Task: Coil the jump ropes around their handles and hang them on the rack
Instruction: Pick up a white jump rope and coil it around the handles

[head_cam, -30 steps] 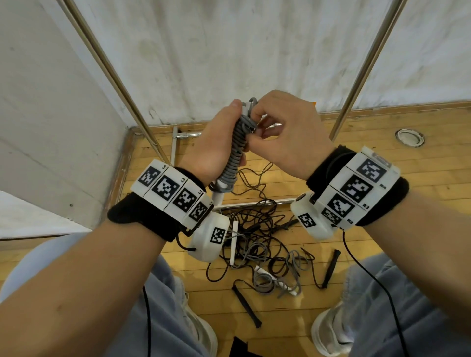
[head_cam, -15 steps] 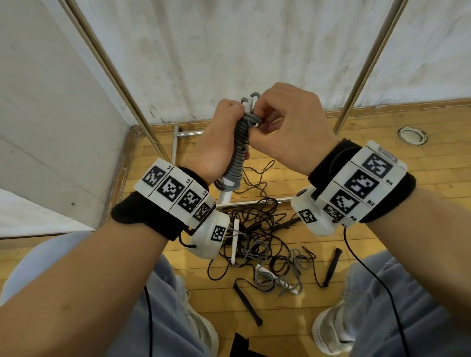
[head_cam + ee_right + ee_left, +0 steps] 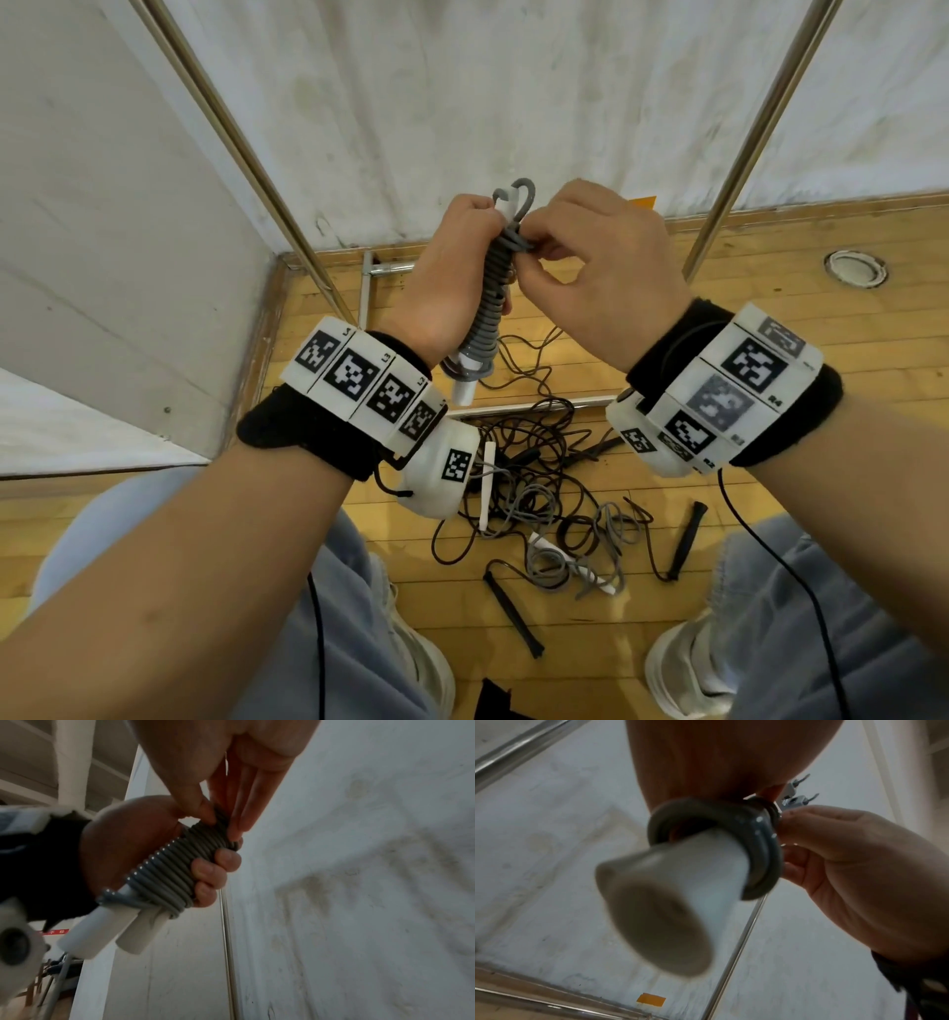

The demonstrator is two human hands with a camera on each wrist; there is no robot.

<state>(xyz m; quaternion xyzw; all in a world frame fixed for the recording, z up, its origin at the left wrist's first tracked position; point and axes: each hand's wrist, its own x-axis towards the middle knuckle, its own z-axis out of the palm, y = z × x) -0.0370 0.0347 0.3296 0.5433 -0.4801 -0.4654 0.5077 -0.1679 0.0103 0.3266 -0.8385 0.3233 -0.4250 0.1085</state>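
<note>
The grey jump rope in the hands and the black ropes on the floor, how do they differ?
The grey jump rope is wound in tight, neat turns around its white handles; the black ropes lie loose and tangled. The grey one is held up, gripped by the left hand and pinched near its top by the right hand; the black ones rest untouched on the wooden floor. Both are thin cords.

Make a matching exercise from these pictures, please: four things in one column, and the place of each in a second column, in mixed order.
Things:
1. grey rope
2. black handle
3. left hand
4. right hand

Places:
A. lying on the wooden floor
B. wound around the white handles
C. pinching the top coils
D. gripping the wound bundle

Pairs: 1-B, 2-A, 3-D, 4-C
</note>
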